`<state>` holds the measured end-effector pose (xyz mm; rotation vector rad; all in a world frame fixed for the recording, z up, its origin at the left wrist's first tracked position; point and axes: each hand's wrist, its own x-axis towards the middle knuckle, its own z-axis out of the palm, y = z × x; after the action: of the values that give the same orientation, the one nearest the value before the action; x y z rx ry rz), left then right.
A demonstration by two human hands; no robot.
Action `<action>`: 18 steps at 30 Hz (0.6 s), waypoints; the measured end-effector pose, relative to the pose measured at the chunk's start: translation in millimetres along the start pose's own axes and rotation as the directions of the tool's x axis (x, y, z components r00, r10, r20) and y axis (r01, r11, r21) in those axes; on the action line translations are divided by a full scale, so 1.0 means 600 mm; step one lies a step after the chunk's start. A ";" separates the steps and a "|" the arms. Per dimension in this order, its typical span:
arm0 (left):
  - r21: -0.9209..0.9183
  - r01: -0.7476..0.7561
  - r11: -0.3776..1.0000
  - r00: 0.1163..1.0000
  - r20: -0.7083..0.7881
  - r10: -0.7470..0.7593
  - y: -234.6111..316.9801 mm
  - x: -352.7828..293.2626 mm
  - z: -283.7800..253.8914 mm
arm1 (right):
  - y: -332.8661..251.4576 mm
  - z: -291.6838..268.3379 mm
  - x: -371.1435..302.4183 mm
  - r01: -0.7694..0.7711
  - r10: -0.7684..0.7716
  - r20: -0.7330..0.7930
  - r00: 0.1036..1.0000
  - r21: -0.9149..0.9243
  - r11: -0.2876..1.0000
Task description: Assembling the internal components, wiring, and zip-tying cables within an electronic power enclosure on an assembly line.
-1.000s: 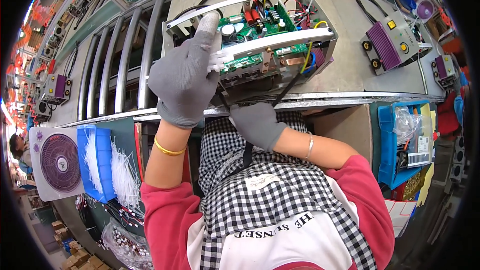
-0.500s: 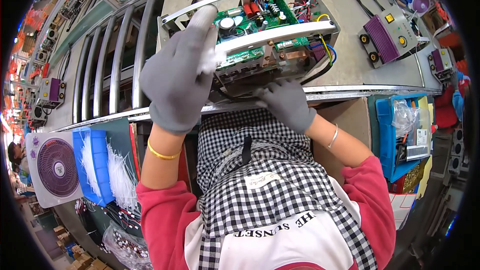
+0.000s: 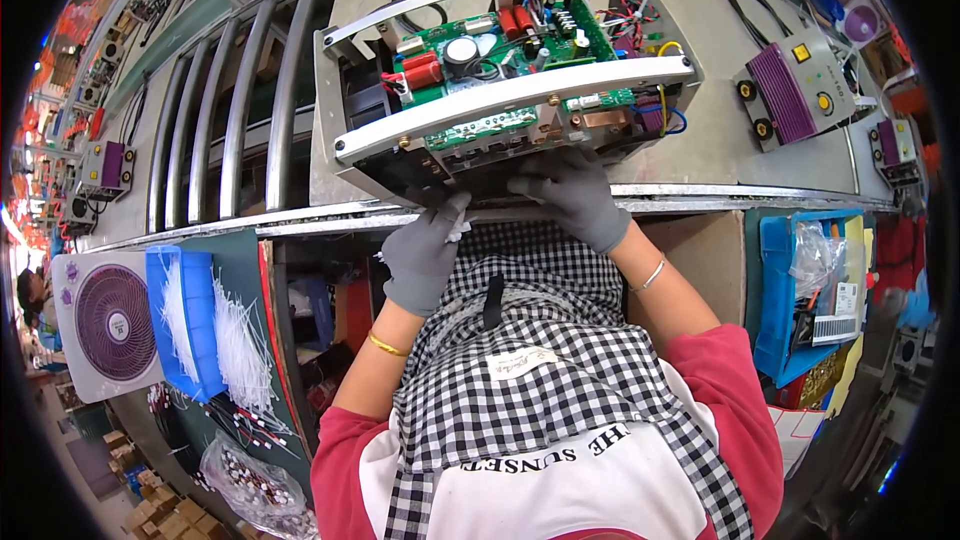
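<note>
An uncovered electronic unit (image 3: 560, 112) stands on the bench before me, with a green circuit board (image 3: 470, 85), coloured wires and two pale metal rails across its top. My right hand (image 3: 585, 205), grey-gloved, is against the unit's shaded near side. Its fingers are curled, and what they grip there is hidden. Below the unit's near left corner, my left hand (image 3: 422, 255), also gloved, is closed on a small white crumpled piece (image 3: 457, 227) that shows beside the fingertips. The piece's kind is unclear.
Metal rollers (image 3: 245, 110) lie left of the unit. A purple-sided unit with a cable (image 3: 790, 90) stands to the right. Blue bins (image 3: 185, 325) hold white cable ties on the left, and another blue bin (image 3: 775, 290) holds small parts. A purple fan (image 3: 112, 325) stands at far left.
My left hand has come down from the unit's top to its near lower edge, still with the white piece. The unit has shifted and turned slightly. My right hand has moved a little towards the unit.
</note>
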<state>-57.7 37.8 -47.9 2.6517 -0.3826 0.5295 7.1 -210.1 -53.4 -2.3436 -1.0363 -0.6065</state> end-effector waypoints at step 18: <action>-0.077 0.054 0.996 0.997 -0.054 -0.058 -0.001 -0.011 0.012 | -0.034 0.002 0.015 -0.113 0.109 -0.034 0.993 -0.164 0.980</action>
<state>-61.3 36.8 -57.1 2.5609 -0.3038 0.5599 -3.1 -192.4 -44.0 -2.5119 -0.8662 -0.7003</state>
